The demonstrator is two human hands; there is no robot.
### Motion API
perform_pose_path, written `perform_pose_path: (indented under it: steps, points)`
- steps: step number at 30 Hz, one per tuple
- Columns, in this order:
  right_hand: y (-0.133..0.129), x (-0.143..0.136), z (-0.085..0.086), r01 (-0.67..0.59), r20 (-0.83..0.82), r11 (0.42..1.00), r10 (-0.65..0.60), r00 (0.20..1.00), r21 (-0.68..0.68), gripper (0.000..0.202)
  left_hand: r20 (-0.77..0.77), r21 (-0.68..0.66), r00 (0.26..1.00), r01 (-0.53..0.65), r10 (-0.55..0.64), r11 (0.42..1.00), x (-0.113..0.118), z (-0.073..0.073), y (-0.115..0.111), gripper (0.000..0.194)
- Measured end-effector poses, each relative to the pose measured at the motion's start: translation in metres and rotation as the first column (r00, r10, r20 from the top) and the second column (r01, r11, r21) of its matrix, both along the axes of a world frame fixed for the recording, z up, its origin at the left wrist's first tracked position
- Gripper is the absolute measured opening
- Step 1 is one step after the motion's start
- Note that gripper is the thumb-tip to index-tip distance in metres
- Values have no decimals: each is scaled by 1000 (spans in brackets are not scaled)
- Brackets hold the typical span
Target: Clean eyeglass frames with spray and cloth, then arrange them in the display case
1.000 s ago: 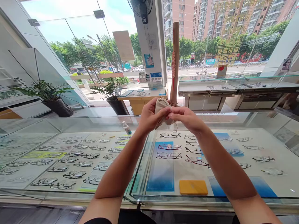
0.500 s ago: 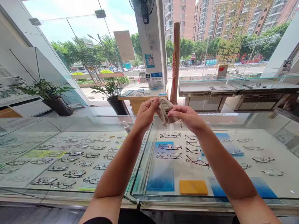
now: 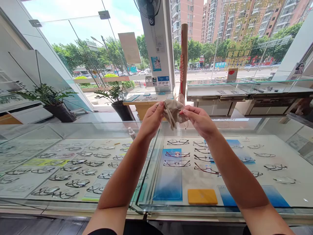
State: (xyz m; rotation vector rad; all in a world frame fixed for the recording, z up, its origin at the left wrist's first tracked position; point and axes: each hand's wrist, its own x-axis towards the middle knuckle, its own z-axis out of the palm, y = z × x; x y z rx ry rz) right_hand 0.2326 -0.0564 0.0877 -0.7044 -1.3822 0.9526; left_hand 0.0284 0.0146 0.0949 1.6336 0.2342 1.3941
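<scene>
Here we are with both arms stretched forward over the glass-topped surface (image 3: 117, 128), elbows wide and forearms angling inward until the hands nearly meet. Our left hand (image 3: 153, 119) is closed, thumb on top, gripping the left side of the beige cloth pouch (image 3: 171, 112). Our right hand (image 3: 198, 120) has thumb and forefinger pinched together on the pouch's right edge; whether they grip cloth or cord there, we can't tell. So the pouch sits up off the surface, right between our hands, its folds hanging down, with a thin cord (image 3: 186, 124) dangling beside the right fingertips.

Just left of our left hand stands a small white bottle (image 3: 131, 133). Under our arms, the eyeglasses (image 3: 77, 183) lie in rows inside the display, spreading out to both sides. Nearer to us than the hands, between the forearms, we've got a blue sheet (image 3: 168, 186) and a yellow case (image 3: 202, 196).

Out beyond the hands rises a wooden post (image 3: 184, 42), with a dark fan (image 3: 148, 8) high to its left. Potted plants (image 3: 122, 111) stand farther left, more glass cases (image 3: 215, 91) run off to the right, and big windows show trees, a road and tall buildings.
</scene>
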Motion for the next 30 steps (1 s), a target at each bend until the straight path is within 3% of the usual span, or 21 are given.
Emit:
perform_pose_path:
  steps: [15,22,30]
  points:
    - [-7,0,3,4,-82,1000,-4,997,-6,23,-188,179,979,-45,79,983,1,-11,6,56]
    - [-10,-2,7,-17,-182,999,10,983,-39,33,-252,285,961,-43,119,957,4,-4,-9,55]
    - [-7,7,7,64,-160,998,-58,985,30,27,-128,106,971,-190,203,976,-4,-3,2,49]
